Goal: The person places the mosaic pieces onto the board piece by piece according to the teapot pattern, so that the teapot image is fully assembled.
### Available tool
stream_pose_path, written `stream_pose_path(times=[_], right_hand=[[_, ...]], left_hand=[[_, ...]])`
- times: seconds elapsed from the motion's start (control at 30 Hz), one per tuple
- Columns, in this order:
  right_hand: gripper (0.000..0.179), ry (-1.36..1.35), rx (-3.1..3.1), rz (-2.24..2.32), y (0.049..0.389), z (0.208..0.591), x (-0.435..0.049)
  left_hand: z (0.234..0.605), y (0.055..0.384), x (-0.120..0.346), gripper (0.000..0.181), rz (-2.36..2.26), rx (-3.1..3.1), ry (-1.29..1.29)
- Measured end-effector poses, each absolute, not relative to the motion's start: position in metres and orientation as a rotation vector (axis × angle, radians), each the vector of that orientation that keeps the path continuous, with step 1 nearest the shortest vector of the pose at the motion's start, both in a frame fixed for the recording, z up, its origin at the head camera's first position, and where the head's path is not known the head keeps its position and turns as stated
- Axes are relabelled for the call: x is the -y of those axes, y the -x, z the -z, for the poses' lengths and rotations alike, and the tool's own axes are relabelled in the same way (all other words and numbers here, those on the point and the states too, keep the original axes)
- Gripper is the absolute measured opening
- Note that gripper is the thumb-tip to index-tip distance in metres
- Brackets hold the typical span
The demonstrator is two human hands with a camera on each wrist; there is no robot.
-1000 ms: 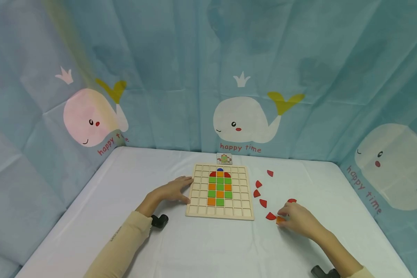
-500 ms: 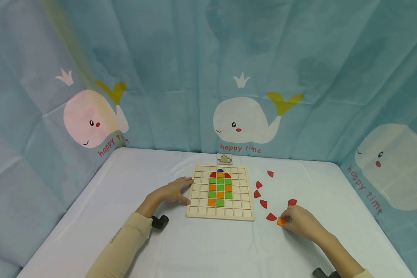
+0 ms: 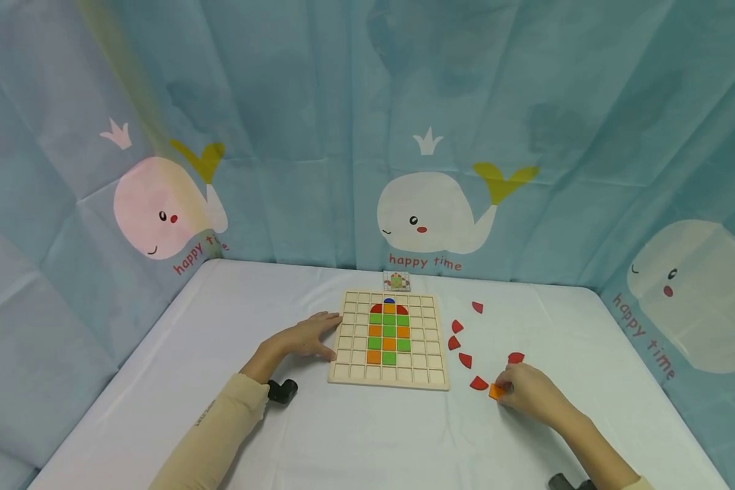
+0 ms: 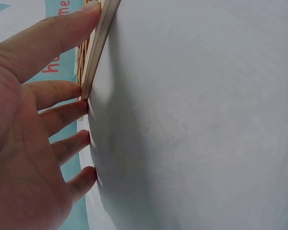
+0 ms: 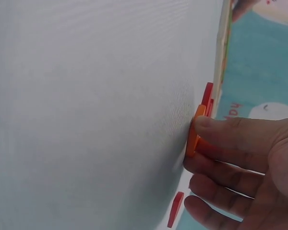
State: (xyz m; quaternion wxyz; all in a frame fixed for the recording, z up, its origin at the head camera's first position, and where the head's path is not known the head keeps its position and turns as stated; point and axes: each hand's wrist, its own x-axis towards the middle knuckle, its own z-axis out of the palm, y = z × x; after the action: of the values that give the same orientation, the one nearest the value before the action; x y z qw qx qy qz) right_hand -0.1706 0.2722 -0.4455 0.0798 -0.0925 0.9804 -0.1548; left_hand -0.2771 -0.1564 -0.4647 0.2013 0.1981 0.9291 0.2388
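Observation:
My left hand [image 3: 309,335] rests at the left side of a wooden grid board [image 3: 350,372]. In the left wrist view its thumb and straight fingers [image 4: 69,146] spread along the board's edge. Green, orange, red and blue tiles fill a block in the board's middle columns. To the board's right, my right hand [image 3: 533,391] pinches an orange square tile [image 3: 496,393] down at the tabletop. The right wrist view shows the thumb on the near face of the orange tile [image 5: 195,132], the other fingers behind it. A red quarter-round tile [image 3: 516,357] lies just beyond that hand.
Several red quarter-round tiles, one of them a red tile [image 3: 479,383] beside the orange one, lie scattered right of the board. A small picture card [image 3: 396,281] sits behind the board. A blue whale-print curtain [image 3: 294,204] borders the white table [image 3: 367,435].
My right hand has shifted slightly right with the orange tile, uncovering more of the tile and of the red piece beyond. The left hand stays at the board's edge.

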Motion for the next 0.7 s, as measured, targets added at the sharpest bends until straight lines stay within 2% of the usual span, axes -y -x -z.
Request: stream_pose_path(times=[0.7], right_hand=[[0.020,0.274,-2.934,0.479,0.1714,0.4464,-0.2725]], left_hand=[[0.4654,0.2766,0.1572,0.089,-0.678,-2.595,-0.555]])
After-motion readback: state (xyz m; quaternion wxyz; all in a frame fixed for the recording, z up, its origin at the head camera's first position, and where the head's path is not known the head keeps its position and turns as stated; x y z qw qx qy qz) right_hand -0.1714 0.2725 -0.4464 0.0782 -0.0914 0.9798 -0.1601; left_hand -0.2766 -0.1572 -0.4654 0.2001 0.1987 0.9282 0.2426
